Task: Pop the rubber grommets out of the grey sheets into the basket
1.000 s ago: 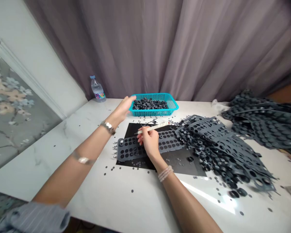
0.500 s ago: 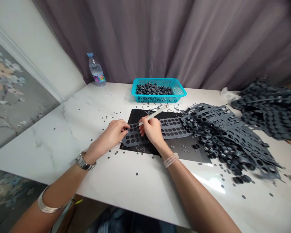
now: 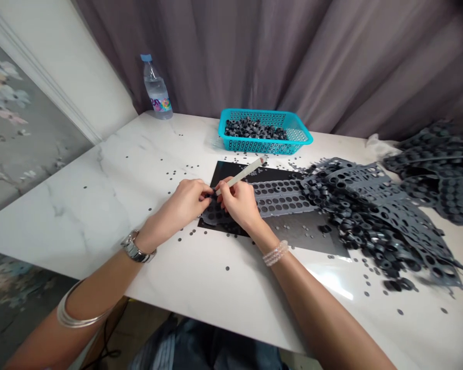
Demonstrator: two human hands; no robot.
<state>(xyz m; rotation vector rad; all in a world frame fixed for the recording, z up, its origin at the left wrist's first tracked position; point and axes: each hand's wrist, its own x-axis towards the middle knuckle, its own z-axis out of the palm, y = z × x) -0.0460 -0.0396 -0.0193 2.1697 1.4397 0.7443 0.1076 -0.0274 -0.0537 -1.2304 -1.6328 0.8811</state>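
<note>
My right hand (image 3: 238, 201) is closed around a pale, pen-like tool (image 3: 242, 172), whose lower end points down and left toward my left fingertips. My left hand (image 3: 189, 200) pinches a small dark rubber piece (image 3: 213, 196) right at the tool's tip; its exact shape is hard to see. Under both hands lies a grey perforated rubber sheet (image 3: 283, 198) with rows of round holes, its left end partly hidden by my fingers. The sheet rests on a black mat (image 3: 231, 168).
A turquoise basket (image 3: 262, 146) of small dark rings stands behind the mat. Loose black rings (image 3: 364, 234) and more perforated sheets (image 3: 401, 218) are heaped at right. A water bottle (image 3: 157, 92) stands at back left. Small dark discs are scattered over the white table (image 3: 111, 231).
My hands have come closer together, and the tool's tip now meets my left fingertips, where a dark piece shows. The whole view has shifted slightly.
</note>
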